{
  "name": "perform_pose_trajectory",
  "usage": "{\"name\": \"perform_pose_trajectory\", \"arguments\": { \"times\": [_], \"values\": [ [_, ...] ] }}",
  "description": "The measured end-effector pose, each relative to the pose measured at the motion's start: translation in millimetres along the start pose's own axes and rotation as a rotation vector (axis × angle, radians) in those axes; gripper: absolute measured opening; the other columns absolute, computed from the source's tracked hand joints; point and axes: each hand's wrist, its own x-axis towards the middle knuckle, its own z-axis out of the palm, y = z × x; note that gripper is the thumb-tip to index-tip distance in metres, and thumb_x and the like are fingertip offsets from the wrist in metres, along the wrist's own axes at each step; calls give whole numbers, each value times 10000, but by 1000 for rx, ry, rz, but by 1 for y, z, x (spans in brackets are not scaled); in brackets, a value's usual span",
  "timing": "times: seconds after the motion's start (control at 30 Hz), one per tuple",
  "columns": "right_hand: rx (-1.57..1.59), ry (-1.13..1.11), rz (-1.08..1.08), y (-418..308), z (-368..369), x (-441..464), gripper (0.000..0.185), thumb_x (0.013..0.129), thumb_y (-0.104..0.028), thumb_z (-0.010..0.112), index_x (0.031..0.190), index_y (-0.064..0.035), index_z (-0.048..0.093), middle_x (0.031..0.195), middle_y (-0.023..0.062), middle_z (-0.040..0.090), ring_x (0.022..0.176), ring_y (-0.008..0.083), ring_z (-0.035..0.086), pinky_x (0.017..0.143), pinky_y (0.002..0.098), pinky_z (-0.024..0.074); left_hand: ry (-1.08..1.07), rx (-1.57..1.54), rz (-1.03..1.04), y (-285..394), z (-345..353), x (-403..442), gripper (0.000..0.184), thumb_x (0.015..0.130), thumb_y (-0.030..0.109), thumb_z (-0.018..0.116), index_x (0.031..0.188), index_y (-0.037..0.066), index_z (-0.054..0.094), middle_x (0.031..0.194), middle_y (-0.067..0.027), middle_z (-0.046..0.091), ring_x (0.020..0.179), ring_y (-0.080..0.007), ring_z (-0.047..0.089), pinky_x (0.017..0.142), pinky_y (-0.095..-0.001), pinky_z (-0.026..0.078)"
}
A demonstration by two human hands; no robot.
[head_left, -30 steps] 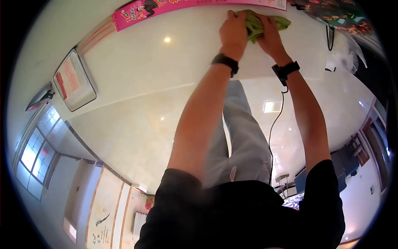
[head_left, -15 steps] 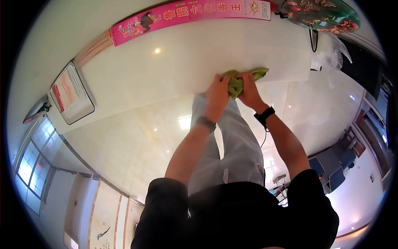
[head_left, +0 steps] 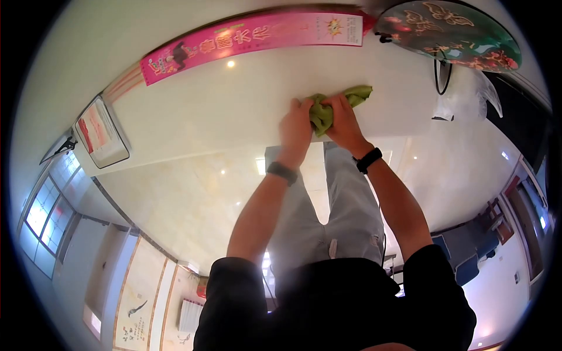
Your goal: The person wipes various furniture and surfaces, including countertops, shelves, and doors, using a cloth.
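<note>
A green cloth [head_left: 320, 114] is bunched up between my two hands, above the white tabletop [head_left: 222, 111] near its front edge. My left hand [head_left: 297, 126] grips the cloth's left side, its fingers curled into the folds. On the other side, my right hand [head_left: 344, 121] is closed on the cloth, and a loose end of it sticks out to the upper right. Dark bands circle both wrists. Whether the cloth touches the tabletop, I cannot tell.
Along the back lies a long pink box [head_left: 252, 41] with printed characters. A white tray with papers [head_left: 100, 133] sits at the left end. To the right are a decorated oval plaque [head_left: 451, 32] and a clear plastic bag [head_left: 468, 96]. Chairs [head_left: 462, 251] stand on the floor behind.
My hands and the cloth have shifted slightly left in view, still gripping it. The view itself has tilted a little, so the box and plaque appear at different places.
</note>
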Motion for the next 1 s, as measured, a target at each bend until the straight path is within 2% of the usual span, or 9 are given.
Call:
{"name": "perform_pose_trajectory", "arguments": {
  "times": [0.23,0.27,0.47,0.7,0.77,0.83,0.87,0.9,1.0],
  "values": [
    [-9,126,-141,53,-78,39,521,664,28,725,1122,-51,490,1126,183,499,1042,414,505,882,446,448,97,45,73,86,20,61,287,837,56,560,1115,128,567,1039,-108,574,858,-378,636,693,-448,536],
    [-19,139,-128,59,-90,38,532,662,28,727,1129,-53,485,1131,184,496,1044,416,504,881,445,450,140,48,107,97,29,69,246,910,93,452,1116,147,576,1037,-141,584,822,-384,638,692,-478,516],
    [-57,141,4,104,-154,7,551,650,12,733,1134,-44,476,1144,200,485,1072,432,493,902,482,451,98,39,226,158,82,72,227,912,111,463,1107,147,574,1017,-152,586,796,-384,650,681,-475,530],
    [-59,146,156,127,-123,-79,488,711,10,664,1129,-27,415,1077,251,466,1024,479,468,890,521,425,-176,340,164,183,117,8,183,927,132,466,1076,126,573,1023,-153,597,770,-355,671,648,-457,551],
    [-23,65,175,138,-94,-112,489,708,-19,671,1131,-27,426,1106,259,480,1049,477,464,880,534,426,-196,413,225,170,129,-23,163,928,140,468,995,101,611,962,-148,645,775,-347,681,637,-459,553],
    [-16,-107,167,134,-72,-153,423,746,-28,609,1137,-13,450,1120,292,528,1066,470,512,897,513,456,-364,504,225,144,140,-57,202,923,156,475,931,93,667,912,-142,696,822,-332,694,663,-450,559],
    [87,-381,128,160,-41,-169,413,753,-70,611,1136,2,474,1106,309,558,1047,470,542,891,519,471,-594,653,154,133,145,-73,238,922,169,478,906,101,705,908,-136,721,870,-311,704,692,-441,563],
    [138,-356,72,166,-17,-196,410,775,-108,609,1145,5,473,1083,307,569,1008,475,561,882,525,480,-657,696,146,138,135,-92,244,922,182,486,949,98,713,960,-137,721,899,-300,706,718,-437,567],
    [116,-403,194,93,-77,-226,461,786,-214,654,1157,-10,472,1052,287,556,949,468,591,833,502,507,-659,586,201,116,128,-135,225,836,228,595,1012,89,608,942,-124,683,898,-339,675,740,-456,542]
  ]
}}
